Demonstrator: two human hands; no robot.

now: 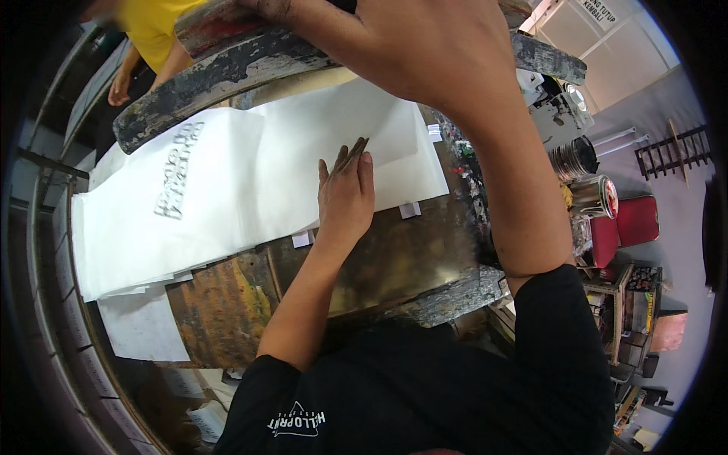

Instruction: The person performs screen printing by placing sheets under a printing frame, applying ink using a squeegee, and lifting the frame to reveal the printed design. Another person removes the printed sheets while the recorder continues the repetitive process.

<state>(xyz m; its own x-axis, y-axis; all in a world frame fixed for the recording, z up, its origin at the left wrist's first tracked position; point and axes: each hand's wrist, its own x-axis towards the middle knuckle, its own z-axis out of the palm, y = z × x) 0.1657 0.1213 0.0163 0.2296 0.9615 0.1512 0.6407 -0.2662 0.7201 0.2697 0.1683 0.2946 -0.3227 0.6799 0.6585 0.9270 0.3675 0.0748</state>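
Note:
My left hand (349, 193) lies flat on a long white sheet (296, 152), its fingers stretched out and smudged dark. The sheet tops a stack of similar ones and bears dark printed lettering (180, 171) at its left end. Across the top, over the far side of the sheet, a paint-crusted wooden screen-printing frame (227, 85) is tilted up. My right hand (432, 49) grips this frame, with the thumb along its bar; the other fingers are hidden or out of view.
Under the sheets is a stained wooden table (224, 303) with small white tabs (303, 238). A person in a yellow shirt (155, 34) stands at the far left. Metal cans (591, 196) stand at the right, near a red chair (637, 221). Metal racks (45, 303) run along the left.

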